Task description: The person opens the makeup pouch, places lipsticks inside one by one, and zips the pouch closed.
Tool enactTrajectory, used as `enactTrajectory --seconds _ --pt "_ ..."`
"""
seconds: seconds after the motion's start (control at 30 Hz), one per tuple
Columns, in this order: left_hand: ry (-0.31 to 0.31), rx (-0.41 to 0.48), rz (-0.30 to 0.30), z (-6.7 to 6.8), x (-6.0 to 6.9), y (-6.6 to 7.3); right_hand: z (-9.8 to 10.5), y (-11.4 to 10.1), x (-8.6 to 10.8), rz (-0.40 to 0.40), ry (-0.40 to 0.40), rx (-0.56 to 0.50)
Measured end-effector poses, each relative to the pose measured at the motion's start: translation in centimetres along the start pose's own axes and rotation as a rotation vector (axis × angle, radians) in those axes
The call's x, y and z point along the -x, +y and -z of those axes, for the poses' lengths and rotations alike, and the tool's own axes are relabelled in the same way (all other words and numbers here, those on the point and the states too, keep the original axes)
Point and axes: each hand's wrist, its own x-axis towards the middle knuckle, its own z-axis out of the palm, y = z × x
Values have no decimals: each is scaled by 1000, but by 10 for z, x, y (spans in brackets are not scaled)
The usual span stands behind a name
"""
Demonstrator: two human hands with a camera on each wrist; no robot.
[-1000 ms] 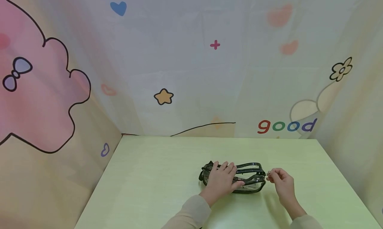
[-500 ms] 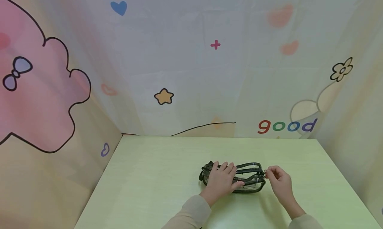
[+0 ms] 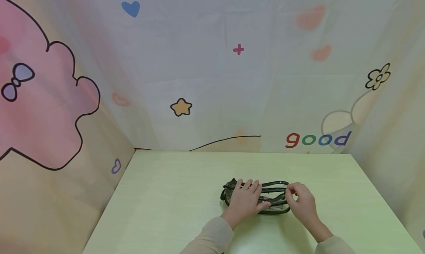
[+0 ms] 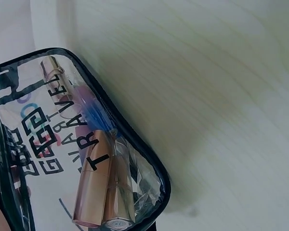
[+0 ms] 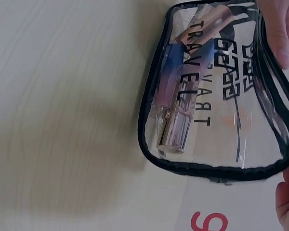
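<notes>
A clear pouch with black trim and printed lettering [image 3: 273, 209] stands on the table. My left hand [image 3: 245, 201] rests across its top, fingers spread toward the far rim and thumb lying along the near side. At the pouch's right end, my right hand [image 3: 303, 202] pinches the zipper pull between thumb and forefinger; the pull itself is hidden by the fingertips. Through the clear wall in the left wrist view show a rose-gold tube [image 4: 93, 180], another shiny tube beside it and a blue-purple item [image 4: 97, 111]. The right wrist view shows a shiny capped tube [image 5: 176, 130] inside.
The pale green tabletop [image 3: 166, 195] extends around the pouch. A printed cloth backdrop [image 3: 212, 73] with cartoon shapes and the word "good" rises behind the table and along both sides.
My right hand has moved left, from just beyond the pouch's right end to over it, pinching the metal zipper pull. My left hand and the pouch stay in place.
</notes>
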Motion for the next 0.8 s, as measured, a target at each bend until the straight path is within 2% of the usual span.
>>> enactTrajectory --seconds 0.07,0.13,0.43,0.63,0.8 --pt "-2 -8 -4 -1 0 0 -3 -1 0 83 21 46" --pt "-1 -13 -7 -2 0 1 -5 -2 1 132 36 75" --pt "36 -20 -8 -4 0 1 -9 -2 4 218 31 144" --pt "24 -29 -14 -3 1 2 -13 -4 5 311 21 156" --pt "17 -26 -16 -2 2 2 -16 -5 6 341 0 171"
